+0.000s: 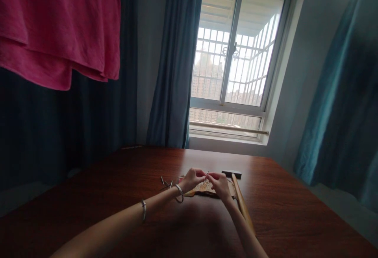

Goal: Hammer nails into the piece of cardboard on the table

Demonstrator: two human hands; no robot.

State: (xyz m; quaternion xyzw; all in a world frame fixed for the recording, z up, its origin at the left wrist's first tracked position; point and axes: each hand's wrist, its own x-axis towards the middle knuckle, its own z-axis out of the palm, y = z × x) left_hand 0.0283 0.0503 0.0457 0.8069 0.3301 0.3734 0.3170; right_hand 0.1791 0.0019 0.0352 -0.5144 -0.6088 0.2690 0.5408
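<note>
Over the middle of the table, my left hand (193, 180) and my right hand (219, 185) meet, their fingertips pinched together. A thin metal nail (208, 171) sticks up between the fingertips. Below the hands lies a light brown, patterned flat piece (203, 187) with dark edges; my hands hide part of it, so its kind is unclear. Right of my right hand rests a hammer (240, 203), its black head away from me and its wooden handle running toward me beside my forearm. Several loose nails (167, 183) lie left of my left hand.
The dark red-brown wooden table (124, 195) reaches back toward a window (236, 61) with bars outside. Blue curtains (174, 61) hang beside the window. A pink cloth (65, 26) hangs at the upper left, above table height.
</note>
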